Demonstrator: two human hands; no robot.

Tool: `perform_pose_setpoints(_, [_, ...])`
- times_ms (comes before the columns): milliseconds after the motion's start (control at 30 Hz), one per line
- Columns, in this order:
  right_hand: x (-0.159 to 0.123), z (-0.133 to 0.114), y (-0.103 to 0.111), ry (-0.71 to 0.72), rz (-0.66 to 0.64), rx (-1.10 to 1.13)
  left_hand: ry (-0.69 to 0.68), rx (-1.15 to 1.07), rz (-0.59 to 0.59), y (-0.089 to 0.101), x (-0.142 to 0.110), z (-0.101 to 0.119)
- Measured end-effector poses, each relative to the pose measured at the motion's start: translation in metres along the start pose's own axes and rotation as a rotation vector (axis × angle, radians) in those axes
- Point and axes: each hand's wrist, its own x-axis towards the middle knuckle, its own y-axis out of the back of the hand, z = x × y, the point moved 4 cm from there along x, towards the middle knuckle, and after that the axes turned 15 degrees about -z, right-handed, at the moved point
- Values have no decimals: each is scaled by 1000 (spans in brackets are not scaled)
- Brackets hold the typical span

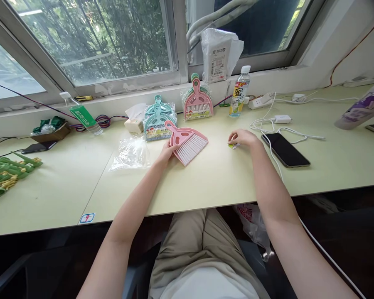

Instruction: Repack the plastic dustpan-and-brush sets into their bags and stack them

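Note:
My left hand (167,152) grips a small pink brush (191,146) with white bristles, near the middle of the table. It seems to lie with a pink dustpan, though the two are hard to tell apart. My right hand (242,138) is bent down at the tabletop with its fingers closed on a small yellow-green printed card (233,145). A clear plastic bag (131,153) lies crumpled left of my left hand. Behind the brush are wrapped turquoise brush sets (159,120), and a wrapped pink brush set (198,101) leans against the sill.
A drink bottle (239,92) stands at the back, near a power strip (262,101). A phone (286,150) and white cables lie right of my right hand. A tissue pack (135,118), a green-labelled bottle (81,114) and green items (9,172) are to the left.

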Motion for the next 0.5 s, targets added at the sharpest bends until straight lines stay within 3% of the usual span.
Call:
perform_pose_setpoints(100, [-1,-11,-7,-116,-29,-38,6,12,14,-2,-2,2])
perform_pose_setpoints(300, [-7,-23,-4,-177,145,-45,7,25,1,2,0,0])
perform_pose_setpoints(500, [1,-16,-6,46,-86,71,-1,22,-1,7,3,-4])
